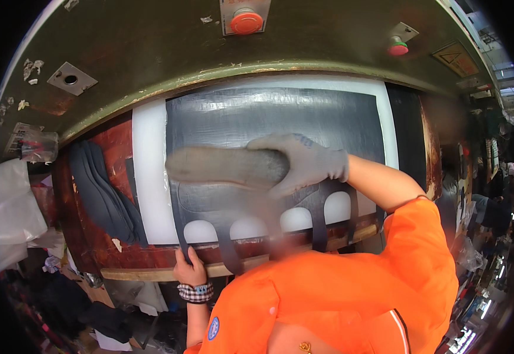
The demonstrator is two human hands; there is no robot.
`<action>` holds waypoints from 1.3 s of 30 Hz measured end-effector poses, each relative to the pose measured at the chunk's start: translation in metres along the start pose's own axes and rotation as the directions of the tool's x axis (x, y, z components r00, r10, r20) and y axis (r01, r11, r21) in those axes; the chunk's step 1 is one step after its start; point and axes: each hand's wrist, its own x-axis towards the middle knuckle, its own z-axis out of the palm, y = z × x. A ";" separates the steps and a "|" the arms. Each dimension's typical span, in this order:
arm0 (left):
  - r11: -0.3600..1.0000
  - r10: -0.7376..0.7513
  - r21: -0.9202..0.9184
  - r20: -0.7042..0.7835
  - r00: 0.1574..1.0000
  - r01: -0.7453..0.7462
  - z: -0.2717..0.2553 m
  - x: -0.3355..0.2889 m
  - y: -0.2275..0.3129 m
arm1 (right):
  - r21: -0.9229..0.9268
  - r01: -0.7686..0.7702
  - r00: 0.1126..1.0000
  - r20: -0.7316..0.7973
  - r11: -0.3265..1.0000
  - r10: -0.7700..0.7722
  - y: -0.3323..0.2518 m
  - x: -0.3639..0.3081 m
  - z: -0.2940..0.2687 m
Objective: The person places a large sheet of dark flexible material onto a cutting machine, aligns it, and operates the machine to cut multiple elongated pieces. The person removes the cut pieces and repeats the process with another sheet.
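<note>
A dark grey sheet [280,118] lies over a white board [151,177], its near edge cut into rounded gaps with narrow strips between them. My right hand [304,162], in a grey glove, grips the right end of a sole-shaped cutting die [221,166]. The die lies lengthwise left to right over the sheet; whether it touches the sheet, I cannot tell. At the table's near edge, my bare left hand [192,268] pinches the end of the leftmost strip. A faint sole-shaped outline shows on the sheet just below the die.
Several dark sole-shaped pieces [100,189] lie stacked on the red-brown table [106,251] at left. A green machine beam [168,53] spans the far side, with a red push button [246,22] and another button [398,47]. Clear plastic [12,206] hangs at far left.
</note>
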 end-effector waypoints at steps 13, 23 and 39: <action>0.998 0.052 -0.034 -0.033 0.998 -0.053 0.017 0.046 0.009 | -0.586 -0.198 0.735 -0.619 0.786 -0.277 0.068 -0.009 -0.029; 0.995 -0.055 -0.079 0.008 0.998 0.055 0.036 0.159 0.056 | -0.354 -0.606 0.124 -0.927 0.713 -0.355 0.083 -0.006 -0.170; 0.973 0.053 -0.217 -0.094 0.994 -0.072 0.052 0.211 0.056 | -0.052 -0.459 0.199 -0.979 0.887 0.045 0.106 -0.079 -0.011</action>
